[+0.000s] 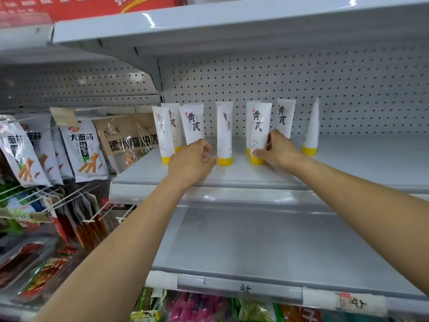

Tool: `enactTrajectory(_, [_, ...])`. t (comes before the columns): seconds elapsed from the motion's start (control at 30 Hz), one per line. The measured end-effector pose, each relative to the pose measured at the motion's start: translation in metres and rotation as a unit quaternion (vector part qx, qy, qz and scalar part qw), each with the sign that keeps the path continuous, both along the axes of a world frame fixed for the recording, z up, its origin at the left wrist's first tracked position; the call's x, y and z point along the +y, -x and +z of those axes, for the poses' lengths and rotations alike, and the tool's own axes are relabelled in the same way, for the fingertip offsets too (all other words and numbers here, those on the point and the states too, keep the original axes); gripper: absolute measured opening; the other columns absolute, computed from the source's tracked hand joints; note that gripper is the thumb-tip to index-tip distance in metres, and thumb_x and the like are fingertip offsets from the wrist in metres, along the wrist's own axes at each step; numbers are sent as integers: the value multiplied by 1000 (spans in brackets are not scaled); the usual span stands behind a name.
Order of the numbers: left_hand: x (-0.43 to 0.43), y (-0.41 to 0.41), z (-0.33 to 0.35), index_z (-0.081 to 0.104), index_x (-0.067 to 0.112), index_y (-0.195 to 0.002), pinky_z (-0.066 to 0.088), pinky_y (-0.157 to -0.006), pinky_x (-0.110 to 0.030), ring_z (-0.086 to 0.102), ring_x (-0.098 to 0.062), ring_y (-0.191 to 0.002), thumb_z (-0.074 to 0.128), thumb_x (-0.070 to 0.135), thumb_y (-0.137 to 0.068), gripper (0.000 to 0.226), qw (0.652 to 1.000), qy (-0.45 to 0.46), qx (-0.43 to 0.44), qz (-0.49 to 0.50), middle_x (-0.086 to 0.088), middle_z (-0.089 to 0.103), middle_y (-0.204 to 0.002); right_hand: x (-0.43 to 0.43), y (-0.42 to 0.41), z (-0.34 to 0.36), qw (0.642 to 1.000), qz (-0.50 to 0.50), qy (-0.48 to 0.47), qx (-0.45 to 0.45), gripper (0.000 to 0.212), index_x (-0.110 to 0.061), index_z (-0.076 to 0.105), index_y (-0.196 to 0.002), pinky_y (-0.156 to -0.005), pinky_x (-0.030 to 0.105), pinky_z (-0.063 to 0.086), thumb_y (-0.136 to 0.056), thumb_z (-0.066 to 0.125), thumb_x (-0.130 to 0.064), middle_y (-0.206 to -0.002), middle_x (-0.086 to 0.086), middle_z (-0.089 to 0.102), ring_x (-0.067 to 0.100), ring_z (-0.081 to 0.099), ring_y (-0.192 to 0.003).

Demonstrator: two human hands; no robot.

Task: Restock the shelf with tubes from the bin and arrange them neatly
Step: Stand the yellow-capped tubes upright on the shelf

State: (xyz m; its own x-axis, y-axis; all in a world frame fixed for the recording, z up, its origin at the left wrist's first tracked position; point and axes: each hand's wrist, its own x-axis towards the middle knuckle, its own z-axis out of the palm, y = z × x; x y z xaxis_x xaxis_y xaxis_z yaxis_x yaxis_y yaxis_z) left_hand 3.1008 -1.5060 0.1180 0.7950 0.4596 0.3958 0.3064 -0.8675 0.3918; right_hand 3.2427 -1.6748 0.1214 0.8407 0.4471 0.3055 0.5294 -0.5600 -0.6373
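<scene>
Several white tubes with yellow caps stand cap-down on the white shelf, in two loose rows. My left hand curls round the base of one front tube. A tube stands just right of that hand. My right hand grips the lower part of another front tube, thumb near its yellow cap. More tubes stand behind, one at the back, and a side-on tube stands alone at the right. No bin is in view.
Snack packets hang on pegs to the left of the shelf. A pegboard back wall closes the shelf behind. A bare lower shelf with price labels lies below, with packaged goods under it.
</scene>
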Motion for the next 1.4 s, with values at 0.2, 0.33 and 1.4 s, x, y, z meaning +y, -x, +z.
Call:
enactTrajectory(0.2, [4, 28, -10, 50, 24, -125, 49, -89, -41, 59, -20, -107, 56, 40, -91, 39, 998, -44, -50, 1, 5, 62, -117, -19, 26, -4, 998, -62, -8, -18, 46, -9, 46, -124, -80, 36, 46, -88, 63, -32, -114, 5, 56, 24, 57, -103])
enactTrajectory(0.33, [5, 59, -24, 49, 24, -127, 49, -87, -44, 58, -20, -104, 57, 37, -90, 40, 992, -62, -109, -22, 5, 59, -117, -21, 64, -12, 989, -83, 7, -120, 30, -13, 53, -114, -78, 35, 45, -88, 60, -27, -110, 1, 58, 24, 57, -99])
enactTrajectory(1.4, [110, 280, -532, 57, 10, -110, 56, -85, -41, 68, -34, -89, 58, 32, -88, 32, 769, 451, 400, 213, -20, 66, -111, 122, 267, -527, 795, 190, 451, 358, 10, -18, 54, -81, -68, 27, 41, -83, 62, -24, -95, 5, 59, 28, 61, -98])
